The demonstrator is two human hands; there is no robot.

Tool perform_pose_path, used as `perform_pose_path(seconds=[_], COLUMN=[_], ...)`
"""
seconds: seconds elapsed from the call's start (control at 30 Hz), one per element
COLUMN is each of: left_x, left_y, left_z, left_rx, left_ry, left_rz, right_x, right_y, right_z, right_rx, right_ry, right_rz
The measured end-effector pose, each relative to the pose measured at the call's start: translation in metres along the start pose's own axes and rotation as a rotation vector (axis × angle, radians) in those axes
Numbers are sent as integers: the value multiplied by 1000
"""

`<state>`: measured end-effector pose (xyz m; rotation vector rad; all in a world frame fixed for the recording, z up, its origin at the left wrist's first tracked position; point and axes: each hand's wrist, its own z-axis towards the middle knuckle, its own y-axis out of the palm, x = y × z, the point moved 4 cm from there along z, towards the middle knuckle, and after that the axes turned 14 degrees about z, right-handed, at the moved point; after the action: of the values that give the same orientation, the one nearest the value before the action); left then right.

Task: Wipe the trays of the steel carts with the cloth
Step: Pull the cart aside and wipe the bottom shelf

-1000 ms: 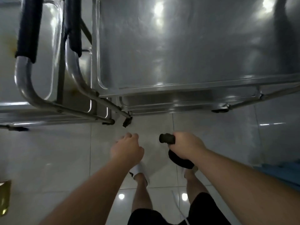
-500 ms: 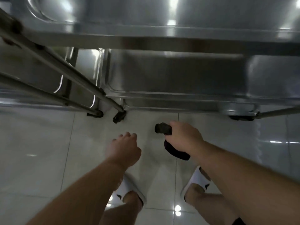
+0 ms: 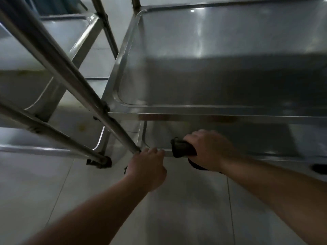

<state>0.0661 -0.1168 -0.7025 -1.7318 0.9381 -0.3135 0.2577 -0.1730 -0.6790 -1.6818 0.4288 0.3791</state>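
Note:
Two steel carts stand side by side in the head view. The right cart shows a middle tray and, below it, a bottom tray near the floor. My right hand grips a dark cloth at the front rim of the bottom tray. My left hand reaches to the same rim at the tray's front left corner, its fingertips touching the edge beside the slanted leg tube. Whether the left fingers curl round the rim is hidden.
The left cart's lower trays sit close to the left, with a second slanted tube and a castor at its foot. Another castor shows at far right. Glossy tiled floor lies under my arms.
My view has dropped lower, under the top tray. Both hands have moved forward from above the floor to the bottom tray's front rim, the right still holding the cloth.

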Motion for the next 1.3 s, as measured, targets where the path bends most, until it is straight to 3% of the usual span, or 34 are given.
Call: perform_pose_path(seconds=[0.27,0.53,0.63,0.73,0.8,0.9,0.97,1.03,1.1,1.17,1.3], left_x=[-16,-55,-76,-98,-105,-111,-108,-97,-89,-86,-90], left_y=[31,81,99,106,98,76,62,52,49,52,56], left_z=[22,1,2,10,15,23,30,39,46,50,54], left_rx=[223,114,28,-11,90,412,520,557,620,658,667], left_ry=[-1,-83,-209,-432,-455,-358,-293,-222,-283,-370,-351], left_rz=[-44,-239,-350,-688,-890,-1110,-1202,-1375,-1512,-1532,-1541], right_x=[23,-9,-22,-39,-44,-38,-29,-23,-19,-14,-1], right_y=[39,73,78,83,98,136,150,153,153,148,124], right_z=[32,79,102,120,130,136,135,140,152,169,221], right_rx=[227,292,361,408,351,54,-39,-70,-100,-83,-16], right_ry=[-30,-81,-62,-124,-133,-90,-137,-205,-248,-229,-104], right_rz=[77,273,331,367,373,340,253,180,100,65,6])
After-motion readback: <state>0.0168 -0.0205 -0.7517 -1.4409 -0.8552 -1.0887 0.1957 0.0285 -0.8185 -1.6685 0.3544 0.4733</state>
